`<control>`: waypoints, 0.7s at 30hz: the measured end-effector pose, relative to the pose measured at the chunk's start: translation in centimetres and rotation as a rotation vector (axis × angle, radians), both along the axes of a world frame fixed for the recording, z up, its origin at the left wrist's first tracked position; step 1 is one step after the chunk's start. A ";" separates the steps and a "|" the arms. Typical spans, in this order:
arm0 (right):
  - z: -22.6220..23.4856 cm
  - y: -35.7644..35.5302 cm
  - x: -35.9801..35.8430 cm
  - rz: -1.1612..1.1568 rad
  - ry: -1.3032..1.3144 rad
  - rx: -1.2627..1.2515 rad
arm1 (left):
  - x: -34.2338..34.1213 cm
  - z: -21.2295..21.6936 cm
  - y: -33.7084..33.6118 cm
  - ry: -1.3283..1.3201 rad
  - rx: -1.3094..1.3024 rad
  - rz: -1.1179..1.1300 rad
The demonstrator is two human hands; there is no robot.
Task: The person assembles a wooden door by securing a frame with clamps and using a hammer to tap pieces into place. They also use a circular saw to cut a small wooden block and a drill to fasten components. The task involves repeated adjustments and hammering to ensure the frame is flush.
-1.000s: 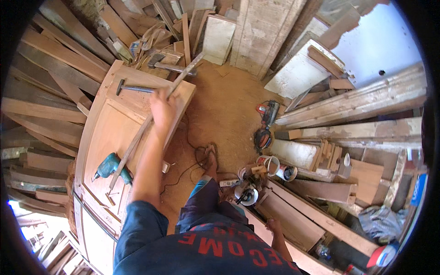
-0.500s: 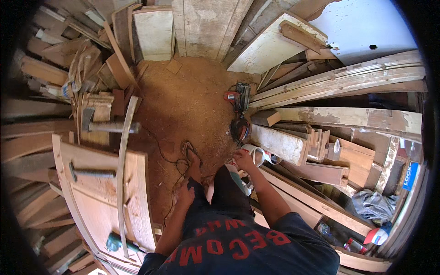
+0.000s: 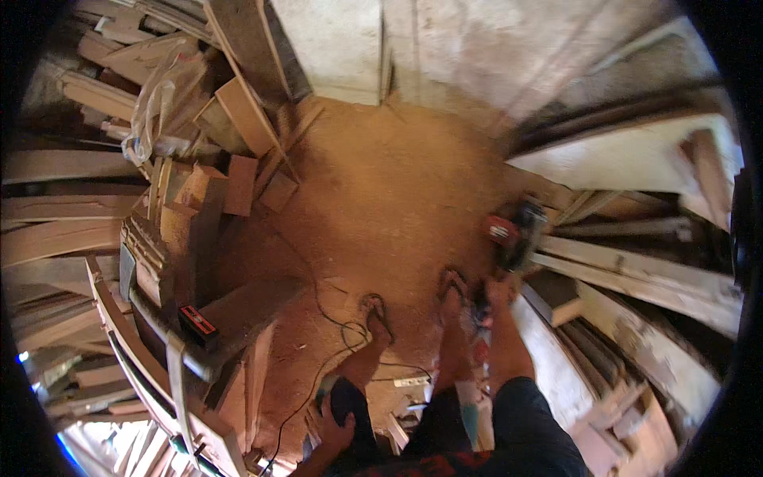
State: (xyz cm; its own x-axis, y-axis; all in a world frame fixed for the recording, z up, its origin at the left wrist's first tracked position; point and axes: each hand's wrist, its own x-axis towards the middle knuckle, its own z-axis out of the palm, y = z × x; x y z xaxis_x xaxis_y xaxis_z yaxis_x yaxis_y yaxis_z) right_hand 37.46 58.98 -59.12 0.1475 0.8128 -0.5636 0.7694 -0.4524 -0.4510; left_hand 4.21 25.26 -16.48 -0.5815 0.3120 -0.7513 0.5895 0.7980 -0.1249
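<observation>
A carpentry shop seen from above, left to right. Stacked planks point(image 3: 56, 230) fill the left edge, with a crumpled clear plastic bag point(image 3: 163, 95) lying on offcuts above them. Below, a curved wooden frame point(image 3: 143, 350) carries a small black box with a red label point(image 3: 197, 322), oblong, set on a block near the frame's inner edge. A thin black cable point(image 3: 330, 318) trails over the sawdust-covered floor point(image 3: 381, 191) toward the person's feet in sandals point(image 3: 375, 306).

The left hand point(image 3: 334, 425) rests on the left knee, fingers curled over dark shorts; it holds nothing that can be made out. The right hand point(image 3: 497, 292) reaches down and to the right, at the lower end of a power tool point(image 3: 513, 234); blur hides whether the fingers have closed on it. The tool is dark-bodied with a red rectangular patch on its left side. It lies on the floor's right margin, just against the ends of long pale boards point(image 3: 636, 270) that run off to the right. A short grey block point(image 3: 552, 298) sits just beside the hand, on the board pile. More boards and scraps slope away at lower right.
</observation>
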 end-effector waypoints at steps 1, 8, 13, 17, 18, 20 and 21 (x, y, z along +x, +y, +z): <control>-0.2 3.0 -1.7 -0.010 -0.126 -0.100 | 0.8 -0.7 0.1 0.019 -0.009 0.053; -9.8 11.4 -0.2 -0.164 0.136 0.015 | 3.8 -0.4 6.5 0.311 0.239 -0.081; -9.8 15.2 6.9 -0.025 -0.178 -0.107 | 3.8 -1.3 4.1 -0.014 0.136 0.156; 7.3 11.5 -4.0 0.127 0.218 -0.090 | 6.4 -2.0 6.8 -0.201 0.496 0.223; 10.3 9.8 -4.8 0.109 0.286 -0.265 | 7.3 -3.9 7.9 -0.303 0.540 0.429; 21.0 6.4 -8.7 0.328 0.266 -0.278 | 9.5 -6.7 11.6 -0.569 0.592 0.880; 23.4 4.0 -9.1 0.463 0.296 -0.213 | 8.9 -6.6 14.9 -0.735 0.590 1.092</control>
